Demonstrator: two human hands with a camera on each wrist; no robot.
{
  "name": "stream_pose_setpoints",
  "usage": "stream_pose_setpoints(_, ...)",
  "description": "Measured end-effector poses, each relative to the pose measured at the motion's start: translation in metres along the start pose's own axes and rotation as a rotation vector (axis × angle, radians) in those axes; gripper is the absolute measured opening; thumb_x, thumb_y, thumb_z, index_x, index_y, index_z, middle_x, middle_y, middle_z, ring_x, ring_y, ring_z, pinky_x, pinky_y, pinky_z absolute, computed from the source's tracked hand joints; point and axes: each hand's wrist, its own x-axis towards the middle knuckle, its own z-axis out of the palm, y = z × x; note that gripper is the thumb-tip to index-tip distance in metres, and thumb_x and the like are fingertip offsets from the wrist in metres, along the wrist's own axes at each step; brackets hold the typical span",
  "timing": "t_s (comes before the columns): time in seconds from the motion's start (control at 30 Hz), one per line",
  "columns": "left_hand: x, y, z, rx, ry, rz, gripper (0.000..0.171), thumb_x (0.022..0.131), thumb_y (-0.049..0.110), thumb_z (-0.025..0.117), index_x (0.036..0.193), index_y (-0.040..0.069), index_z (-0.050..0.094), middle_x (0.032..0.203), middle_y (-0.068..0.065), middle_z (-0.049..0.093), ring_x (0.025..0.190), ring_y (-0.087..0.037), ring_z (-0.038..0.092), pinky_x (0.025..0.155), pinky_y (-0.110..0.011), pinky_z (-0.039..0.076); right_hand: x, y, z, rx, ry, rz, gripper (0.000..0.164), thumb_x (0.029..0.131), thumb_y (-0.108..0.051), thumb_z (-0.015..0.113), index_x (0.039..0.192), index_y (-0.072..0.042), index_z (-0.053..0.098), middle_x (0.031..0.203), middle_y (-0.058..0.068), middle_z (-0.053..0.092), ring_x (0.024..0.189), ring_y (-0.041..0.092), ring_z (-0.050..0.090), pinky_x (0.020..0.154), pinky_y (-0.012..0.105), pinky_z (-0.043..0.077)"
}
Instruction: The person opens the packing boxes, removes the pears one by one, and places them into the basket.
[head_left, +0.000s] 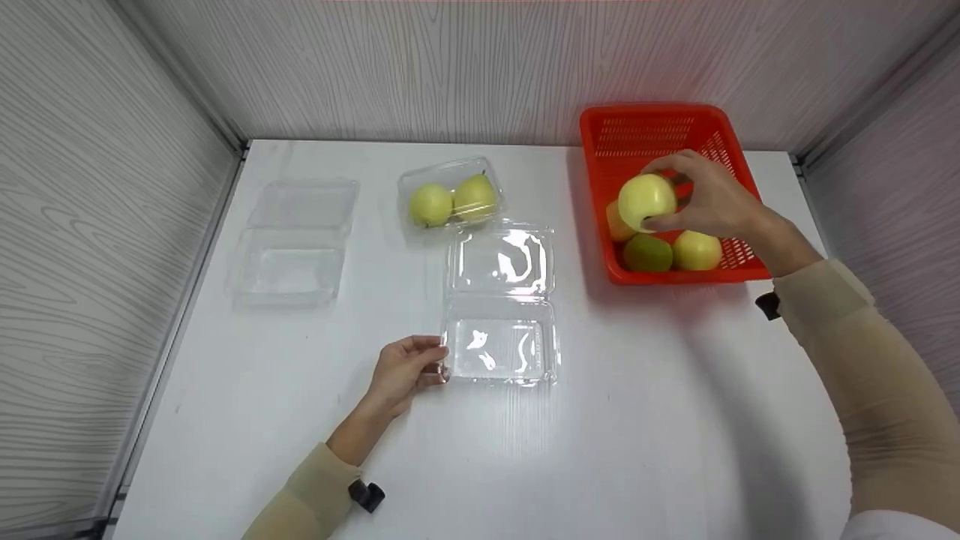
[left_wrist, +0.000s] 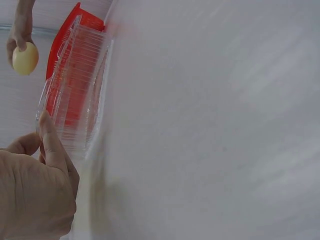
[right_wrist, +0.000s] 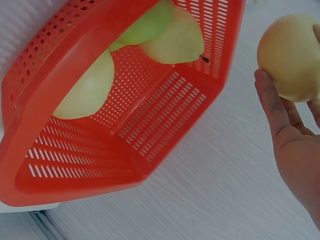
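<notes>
My right hand (head_left: 709, 199) holds a pale yellow pear (head_left: 646, 196) over the red plastic basket (head_left: 679, 276), thumb on one side and fingers on the other. In the right wrist view the pear (right_wrist: 290, 57) is raised beside the basket's rim. With thumb and fingers, my left hand (head_left: 397, 375) pinches the left edge of a clear clamshell box (head_left: 499, 349), lying on the table with its lid folded back. The left wrist view shows that hand (left_wrist: 37, 187) gripping the box (left_wrist: 77, 85) by its rim. Inside the basket lie a green fruit (head_left: 647, 253) and yellow pears (head_left: 697, 251).
A clear box (head_left: 450, 171) with two yellow pears (head_left: 475, 199) stands behind the open clamshell. Another open clear box (head_left: 292, 266) lies on the left of the white table (head_left: 600, 420). Grained panels (head_left: 412, 67) wall the back and both sides.
</notes>
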Motion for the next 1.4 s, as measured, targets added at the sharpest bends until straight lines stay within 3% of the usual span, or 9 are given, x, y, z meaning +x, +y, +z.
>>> stream_pose_setpoints(0.33, 0.0, 0.0, 0.002, -0.021, 0.025, -0.014, 0.029, 0.096, 0.002, 0.073, 0.122, -0.007, 0.064, 0.093, -0.01, 0.075, 0.07, -0.013, 0.073, 0.063, -0.022, 0.066, 0.005, 0.043, -0.006, -0.059, 0.035, 0.116, 0.073, 0.086, -0.033, 0.089, 0.146, -0.01, 0.054, 0.142, 0.015, 0.056, 0.123, 0.04, 0.058, 0.081, 0.024, 0.052)
stream_pose_setpoints(0.57, 0.0, -0.001, 0.002, -0.006, 0.022, -0.007, 0.029, 0.096, 0.003, 0.073, 0.122, -0.007, 0.064, 0.093, -0.009, 0.075, 0.07, -0.013, 0.072, 0.063, -0.022, 0.065, 0.004, 0.075, -0.005, -0.064, 0.031, 0.185, 0.075, 0.086, -0.032, 0.088, 0.146, -0.006, 0.053, 0.139, 0.019, 0.057, 0.117, 0.041, 0.062, 0.075, 0.015, 0.048)
stream_pose_setpoints(0.77, 0.0, -0.001, 0.001, -0.016, 0.012, -0.001, 0.029, 0.096, 0.002, 0.072, 0.122, -0.007, 0.064, 0.092, -0.008, 0.074, 0.069, -0.012, 0.072, 0.063, -0.021, 0.065, 0.009, 0.09, 0.001, -0.076, 0.004, 0.228, 0.077, 0.087, -0.033, 0.088, 0.147, -0.004, 0.051, 0.14, 0.021, 0.057, 0.117, 0.04, 0.061, 0.083, 0.028, 0.053)
stream_pose_setpoints(0.97, 0.0, -0.001, 0.0, -0.012, 0.006, -0.003, 0.031, 0.097, 0.002, 0.071, 0.125, -0.007, 0.062, 0.094, -0.008, 0.075, 0.069, -0.011, 0.072, 0.063, -0.02, 0.064, 0.016, 0.099, 0.009, -0.102, -0.025, 0.205, 0.075, 0.087, -0.029, 0.087, 0.146, 0.001, 0.052, 0.136, 0.024, 0.058, 0.114, 0.04, 0.058, 0.079, 0.027, 0.053)
stream_pose_setpoints(1.07, 0.0, -0.001, 0.001, -0.008, 0.016, -0.003, 0.03, 0.097, 0.003, 0.071, 0.124, -0.007, 0.063, 0.095, -0.009, 0.075, 0.07, -0.012, 0.072, 0.063, -0.021, 0.065, 0.018, 0.101, 0.013, -0.106, -0.055, 0.216, 0.077, 0.088, -0.028, 0.086, 0.148, 0.002, 0.05, 0.139, 0.024, 0.056, 0.119, 0.041, 0.054, 0.091, 0.044, 0.059)
stream_pose_setpoints(1.17, 0.0, -0.001, 0.001, -0.011, 0.022, -0.005, 0.029, 0.096, 0.002, 0.072, 0.123, -0.006, 0.064, 0.094, -0.01, 0.075, 0.07, -0.013, 0.072, 0.063, -0.022, 0.065, 0.021, 0.103, 0.017, -0.11, -0.079, 0.225, 0.078, 0.088, -0.029, 0.086, 0.149, 0.003, 0.049, 0.142, 0.026, 0.054, 0.125, 0.043, 0.05, 0.106, 0.063, 0.053)
stream_pose_setpoints(1.4, 0.001, -0.001, 0.001, -0.011, 0.025, -0.003, 0.029, 0.096, 0.003, 0.072, 0.123, -0.007, 0.065, 0.094, -0.009, 0.076, 0.069, -0.013, 0.072, 0.063, -0.022, 0.065, 0.026, 0.107, 0.022, -0.135, -0.114, 0.249, 0.082, 0.089, -0.033, 0.085, 0.152, 0.002, 0.045, 0.146, 0.028, 0.052, 0.131, 0.046, 0.046, 0.115, 0.071, 0.044)
